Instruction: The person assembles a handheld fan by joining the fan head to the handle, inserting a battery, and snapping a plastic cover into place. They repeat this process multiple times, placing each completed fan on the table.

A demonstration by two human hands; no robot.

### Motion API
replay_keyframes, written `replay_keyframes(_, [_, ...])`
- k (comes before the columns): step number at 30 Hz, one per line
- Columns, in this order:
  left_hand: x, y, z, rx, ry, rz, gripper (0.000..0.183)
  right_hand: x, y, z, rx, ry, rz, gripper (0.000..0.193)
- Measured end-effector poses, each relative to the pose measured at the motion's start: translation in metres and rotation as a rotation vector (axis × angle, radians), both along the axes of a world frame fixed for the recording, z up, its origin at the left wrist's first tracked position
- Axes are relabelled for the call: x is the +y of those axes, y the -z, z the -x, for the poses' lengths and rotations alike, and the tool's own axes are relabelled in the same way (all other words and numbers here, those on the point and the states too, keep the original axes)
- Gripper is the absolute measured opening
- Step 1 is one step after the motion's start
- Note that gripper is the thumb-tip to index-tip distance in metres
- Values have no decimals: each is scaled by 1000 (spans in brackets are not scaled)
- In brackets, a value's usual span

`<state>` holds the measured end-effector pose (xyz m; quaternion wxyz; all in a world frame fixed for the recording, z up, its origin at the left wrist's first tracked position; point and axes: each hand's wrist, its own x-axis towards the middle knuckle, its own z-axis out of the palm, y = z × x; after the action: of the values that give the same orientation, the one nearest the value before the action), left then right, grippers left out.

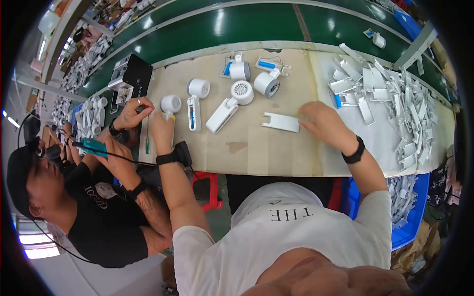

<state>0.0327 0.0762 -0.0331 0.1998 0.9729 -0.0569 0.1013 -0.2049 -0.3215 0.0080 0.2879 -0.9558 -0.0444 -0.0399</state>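
Observation:
My left hand (162, 132) is closed around a white handheld fan at the table's left side; the fan's round head (171, 103) sticks out past my fingers, and its handle is mostly hidden. My right hand (323, 124) is at the right end of a long white handle cover (280, 122), its fingers closed on that end. Between my hands lie a fan with a blue cell in its handle (194, 113), its round head (198, 88), and a fan with a grilled head (242, 92). Farther back are two more fans (240, 70) (267, 84), with blue cells beside them.
A heap of white handle parts (390, 98) covers the table's right side. A blue bin (417, 217) of similar parts stands below it. At left a co-worker's hand (132, 113) is close to mine; their other hand holds a teal tool (94, 146). A green conveyor (237, 22) runs behind.

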Motion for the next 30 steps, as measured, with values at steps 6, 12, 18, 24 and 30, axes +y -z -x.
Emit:
replay_keyframes(6, [-51,-29,45,-311,47,-115,36,11,23,-96,-537,-50,270,41])
replay_keyframes(12, [-126,-43,98,-2,533,651,26,-3,15,-120,-238,-76,275,62])
replay_keyframes(18, [-166,-34,89,211,720,1012,23,-34,-44,-74,64,20,-963,76])
replay_keyframes(24, [-228,-4,91,1501,970,1275,67,-37,-46,-39,90,-452,-1279,70])
replay_keyframes(30, [-249,-16,150,1449,1151,1776,66,-41,-54,-20,-88,-467,-1115,68])
